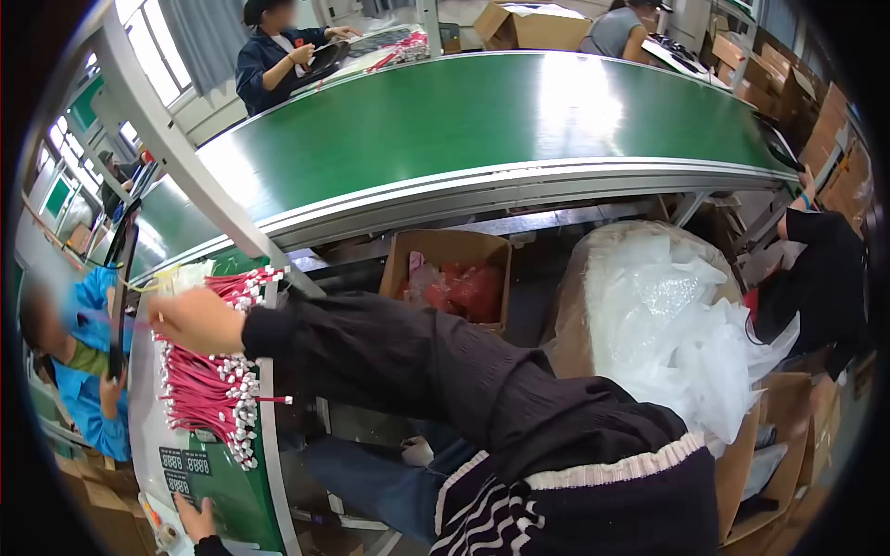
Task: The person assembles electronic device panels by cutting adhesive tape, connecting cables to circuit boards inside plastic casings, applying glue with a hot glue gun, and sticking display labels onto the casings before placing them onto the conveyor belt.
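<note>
My right hand (197,321), in a black sleeve, reaches over the bench at the left. Its fingers are curled and blurred. A thin pinkish streak, looking like a cable (125,322), runs out from them. Beneath and beside this hand lies a thick pile of red cables (206,385) with white connectors. My left hand (195,521) is low on the same bench, partly cut off by the dark view edge, with thumb and finger apart. Right by its fingertips are several black digit display modules (176,482) on the green surface.
A green conveyor belt (445,116) crosses the back. A metal post (190,139) rises beside the bench. A person in blue (97,371) sits opposite, holding a long black part (119,296). Below the belt are a carton (501,278) with red bags and white plastic wrap (658,315).
</note>
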`<state>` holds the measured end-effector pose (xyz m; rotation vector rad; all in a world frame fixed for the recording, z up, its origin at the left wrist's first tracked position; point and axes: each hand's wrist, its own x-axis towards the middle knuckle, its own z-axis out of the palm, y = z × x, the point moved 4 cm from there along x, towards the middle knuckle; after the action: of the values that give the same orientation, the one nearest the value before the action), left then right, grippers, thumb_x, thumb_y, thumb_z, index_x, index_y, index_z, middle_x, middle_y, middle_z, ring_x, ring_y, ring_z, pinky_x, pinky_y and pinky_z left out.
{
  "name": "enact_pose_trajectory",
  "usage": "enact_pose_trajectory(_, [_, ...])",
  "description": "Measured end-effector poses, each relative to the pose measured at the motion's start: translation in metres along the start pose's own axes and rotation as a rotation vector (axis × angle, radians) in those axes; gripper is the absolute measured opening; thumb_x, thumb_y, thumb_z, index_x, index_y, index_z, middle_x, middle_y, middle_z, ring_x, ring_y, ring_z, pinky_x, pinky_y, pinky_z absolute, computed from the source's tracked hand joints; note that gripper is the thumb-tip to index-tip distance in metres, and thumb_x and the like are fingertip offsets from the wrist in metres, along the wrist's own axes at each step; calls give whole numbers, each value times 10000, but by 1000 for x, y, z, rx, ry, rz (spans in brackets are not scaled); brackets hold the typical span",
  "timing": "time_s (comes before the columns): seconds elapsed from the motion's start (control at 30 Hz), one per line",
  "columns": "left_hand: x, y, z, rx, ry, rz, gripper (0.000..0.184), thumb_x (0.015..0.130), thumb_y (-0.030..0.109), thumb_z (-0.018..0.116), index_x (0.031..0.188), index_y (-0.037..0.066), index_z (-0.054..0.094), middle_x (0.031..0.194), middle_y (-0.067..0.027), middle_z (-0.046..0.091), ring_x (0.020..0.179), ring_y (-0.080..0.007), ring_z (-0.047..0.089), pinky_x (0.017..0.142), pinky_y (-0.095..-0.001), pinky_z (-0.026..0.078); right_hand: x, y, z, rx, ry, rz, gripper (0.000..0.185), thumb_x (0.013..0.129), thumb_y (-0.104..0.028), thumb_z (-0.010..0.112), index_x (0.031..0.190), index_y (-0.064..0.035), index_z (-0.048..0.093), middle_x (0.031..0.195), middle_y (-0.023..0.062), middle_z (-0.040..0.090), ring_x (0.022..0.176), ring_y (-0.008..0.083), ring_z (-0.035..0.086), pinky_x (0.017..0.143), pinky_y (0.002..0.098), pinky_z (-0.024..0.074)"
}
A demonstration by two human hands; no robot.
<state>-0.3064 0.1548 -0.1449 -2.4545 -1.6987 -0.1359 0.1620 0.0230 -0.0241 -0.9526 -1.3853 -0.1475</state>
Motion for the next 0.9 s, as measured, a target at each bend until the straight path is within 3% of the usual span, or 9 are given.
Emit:
enact_pose_trajectory(0.07, [2, 7, -35, -63, 414, 162, 517, 945, 142, 598, 1404, -45, 452, 1401, -252, 505, 1287, -401, 489, 1096, -428, 365, -24, -24, -15, -164, -167, -76, 150, 879, -205, 632, 831, -68, 596, 618, 138, 595, 560, 367, 607, 537, 468, 479])
enact_pose_trajectory(0.17, [-67, 170, -164, -97, 768, 284, 418, 975, 123, 536, 1345, -66, 489, 1403, -245, 509, 1306, -405, 479, 1131, -438, 318, -76, -55, -38, -210, -363, -122, 211, 839, -239, 660, 715, -82, 594, 578, 138, 587, 533, 353, 606, 522, 465, 478])
enact_pose_trajectory(0.23, [-125, 285, -208, -45, 736, 593, 394, 962, 125, 561, 1313, -49, 528, 1246, -242, 583, 1191, -415, 536, 1035, -459, 396, -112, -75, -55, -107, -436, -61, 192, 828, -236, 673, 728, -87, 605, 592, 131, 598, 554, 352, 615, 532, 458, 483])
enact_pose_trajectory(0.3, [-160, 368, -220, 0, 628, 833, 197, 888, 108, 721, 1059, 18, 686, 896, -140, 678, 825, -131, 648, 725, -270, 516, -146, -94, -76, 14, -400, -7, 189, 834, -233, 676, 746, -76, 620, 624, 137, 615, 602, 359, 630, 561, 458, 492])
enact_pose_trajectory(0.37, [-176, 383, -156, -156, 106, 755, 355, 913, 121, 621, 1221, -49, 567, 1013, -203, 616, 981, -396, 585, 830, -467, 464, -176, -107, -98, 137, -417, 121, 184, 852, -225, 672, 786, -59, 629, 672, 144, 633, 651, 368, 638, 597, 465, 502])
enact_pose_trajectory(0.43, [-181, 393, -99, -323, 61, 819, 265, 861, 128, 675, 1088, -1, 625, 833, -168, 576, 780, -381, 571, 656, -465, 444, -213, -105, -120, 4, -573, 259, 175, 861, -223, 671, 845, -51, 643, 712, 163, 641, 680, 374, 641, 626, 468, 511])
enact_pose_trajectory(0.57, [-197, 414, -66, -449, -98, 872, 169, 854, 113, 688, 1000, 37, 653, 804, -163, 583, 730, -366, 595, 605, -448, 447, -258, -103, -184, -290, -497, 315, 206, 902, -248, 670, 941, -46, 672, 736, 141, 646, 742, 328, 650, 693, 419, 527])
enact_pose_trajectory(0.77, [-195, 419, -20, -698, -161, 778, 145, 871, 76, 669, 1012, 42, 680, 824, -144, 604, 695, -312, 622, 606, -400, 480, -284, -106, -224, 33, -572, 1384, 200, 945, -197, 632, 879, -21, 700, 794, 131, 690, 704, 284, 662, 650, 353, 528])
enact_pose_trajectory(0.9, [-192, 439, -19, -993, -324, 698, 131, 877, 49, 659, 1000, 9, 678, 822, -128, 622, 691, -269, 635, 622, -361, 492, -286, -111, -213, -50, -298, 1253, 153, 911, -157, 650, 923, -5, 650, 686, 139, 651, 654, 294, 654, 619, 339, 517])
